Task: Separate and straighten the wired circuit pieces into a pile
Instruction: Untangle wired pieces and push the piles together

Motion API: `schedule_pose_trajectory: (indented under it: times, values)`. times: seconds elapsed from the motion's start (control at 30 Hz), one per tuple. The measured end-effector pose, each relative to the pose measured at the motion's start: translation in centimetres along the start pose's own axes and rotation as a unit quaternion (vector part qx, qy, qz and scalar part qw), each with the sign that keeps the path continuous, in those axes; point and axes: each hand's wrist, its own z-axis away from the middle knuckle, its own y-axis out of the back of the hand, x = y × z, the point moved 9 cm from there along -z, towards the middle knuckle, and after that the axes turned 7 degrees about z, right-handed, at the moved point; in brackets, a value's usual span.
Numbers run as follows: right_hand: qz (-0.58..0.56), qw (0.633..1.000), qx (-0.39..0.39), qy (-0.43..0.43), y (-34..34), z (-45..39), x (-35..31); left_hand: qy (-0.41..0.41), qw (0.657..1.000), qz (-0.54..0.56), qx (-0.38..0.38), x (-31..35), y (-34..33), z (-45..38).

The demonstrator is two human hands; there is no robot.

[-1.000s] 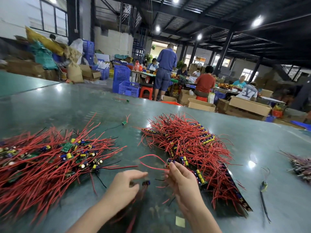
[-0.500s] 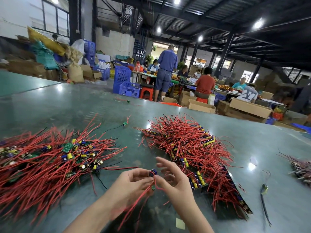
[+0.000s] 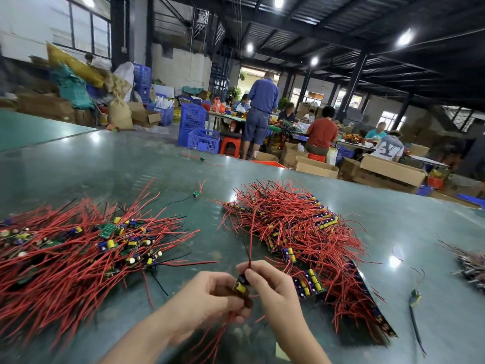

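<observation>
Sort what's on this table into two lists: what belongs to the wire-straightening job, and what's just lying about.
Part of the job:
- circuit piece pinched between left hand and right hand
- left pile of red-wired pieces
- right pile, tangled

Just lying about:
- lone green board between the piles
- stray piece at right
- yellow scrap
- blue crates behind

Loose pile (image 3: 78,248) left, tangled pile (image 3: 296,227) right, on table (image 3: 131,166)

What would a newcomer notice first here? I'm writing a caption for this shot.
Two big heaps of red-wired circuit pieces on the green table: a fanned-out left pile and a denser right pile. Front and centre, the left hand and right hand hold one circuit piece.
</observation>
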Motion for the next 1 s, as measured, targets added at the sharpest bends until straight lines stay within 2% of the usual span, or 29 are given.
schedule_pose_trajectory:
  times: [0.07,0.17,0.23,0.3,0.37,0.47,0.57,0.6,0.67,0.73,0.77,0.8,0.93,1.0]
  values:
    - [-0.078,0.994,-0.020,-0.079,-0.3,0.0,1.5,-0.014,0.998,-0.060,-0.025,0.4,-0.4,0.1]
    - [-0.219,0.959,-0.048,-0.171,-1.2,0.5,2.7,-0.022,0.993,-0.110,-0.037,0.5,-0.4,0.0]
    - [-0.189,0.966,-0.035,-0.172,-1.1,0.4,3.0,-0.016,0.991,-0.128,-0.026,0.3,-0.3,-0.2]
    - [-0.066,0.989,0.000,-0.129,-0.1,0.1,2.6,-0.001,0.991,-0.135,-0.001,-0.2,0.0,-0.4]
    - [0.018,0.995,0.038,-0.088,0.8,-0.1,1.7,-0.005,0.985,-0.172,0.027,-0.2,0.2,-0.6]
    - [0.042,0.996,0.057,-0.060,1.2,0.0,0.9,-0.061,0.960,-0.259,0.083,0.7,0.6,-0.6]
    - [0.016,0.996,0.064,-0.067,1.1,0.0,1.1,-0.134,0.929,-0.320,0.132,2.2,0.7,0.1]
    - [-0.019,0.994,0.070,-0.077,1.0,0.1,1.4,-0.137,0.935,-0.299,0.131,2.2,0.6,0.2]
    - [-0.179,0.973,0.075,-0.126,0.2,0.3,2.6,-0.083,0.984,-0.119,0.098,1.2,0.2,0.1]
    - [-0.366,0.912,0.064,-0.175,-1.6,0.6,3.6,-0.013,0.997,0.039,0.062,-0.1,-0.7,0.0]
    - [-0.408,0.891,0.067,-0.188,-2.0,0.8,3.9,-0.002,0.997,0.057,0.058,-0.3,-0.9,0.1]
    - [-0.410,0.888,0.070,-0.195,-2.0,0.9,4.1,0.001,0.997,0.056,0.058,-0.2,-1.1,0.2]
    - [-0.208,0.959,0.115,-0.156,0.6,0.4,3.7,-0.057,0.988,-0.097,0.111,1.0,0.1,0.1]
    - [-0.172,0.966,0.147,-0.127,1.4,0.4,3.5,-0.069,0.983,-0.119,0.124,1.2,0.3,0.1]
